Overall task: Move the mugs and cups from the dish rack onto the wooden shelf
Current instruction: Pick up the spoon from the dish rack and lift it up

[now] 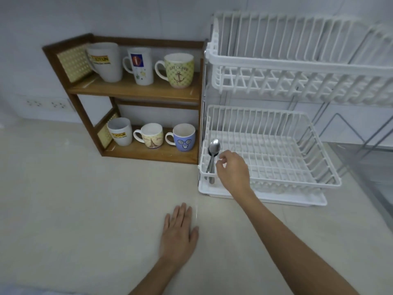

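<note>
Six mugs (179, 71) stand three to a level on the wooden shelf (136, 91) as the left hand (179, 232) rests flat and open on the bench (85, 209) and the right hand (232, 167), fingers loosely curled and empty, hovers beside spoons (213, 154) in the white dish rack (276, 158).

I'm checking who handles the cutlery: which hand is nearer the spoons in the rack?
Right. The right hand hovers just beside the spoons, fingers curled, apparently not touching them. The left hand lies flat on the counter, well below them.
</note>
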